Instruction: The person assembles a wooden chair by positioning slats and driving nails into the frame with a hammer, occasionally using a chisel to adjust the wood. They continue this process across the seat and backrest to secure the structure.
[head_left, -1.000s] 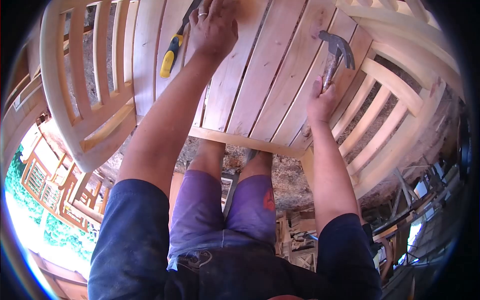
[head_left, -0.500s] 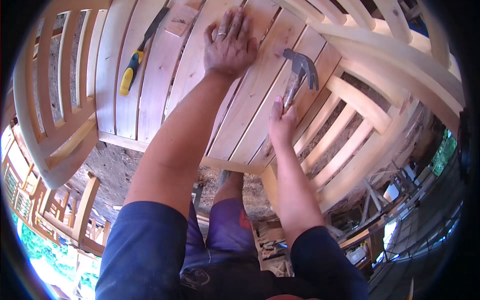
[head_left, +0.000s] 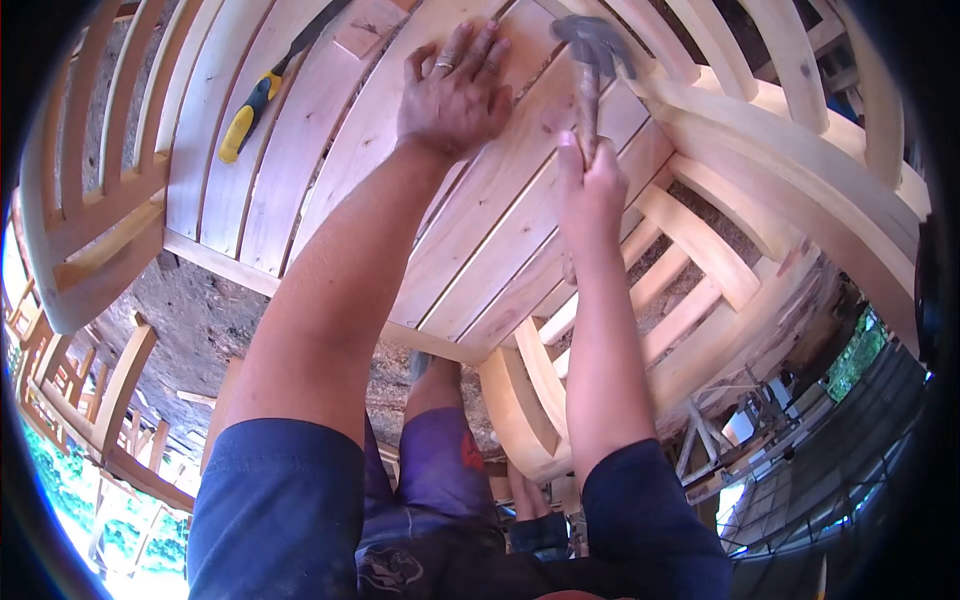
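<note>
My left hand point(head_left: 455, 95) lies on the pale wooden slats point(head_left: 440, 260) of a bench seat, fingers stretched out, with a ring on one finger. My right hand point(head_left: 597, 190) is wrapped round the wooden handle of a claw hammer point(head_left: 588, 100). The hammer's head is slightly blurred, to the right of my left hand near the far end of the seat. On the left slats rests a chisel point(head_left: 245, 120) with a yellow and black handle. Beyond it lies a small flat wood block point(head_left: 367, 30).
The bench's slatted backrest point(head_left: 780, 150) curves along the right, and slatted armrests point(head_left: 110, 200) stand at the sides. Below are bare ground point(head_left: 220, 320) and my own leg point(head_left: 435, 390). More wooden frames point(head_left: 120, 390) stand at lower left.
My right hand has moved up and away from me with the hammer, whose head is now farther up in view. My left hand stays on the slats. The view has shifted slightly.
</note>
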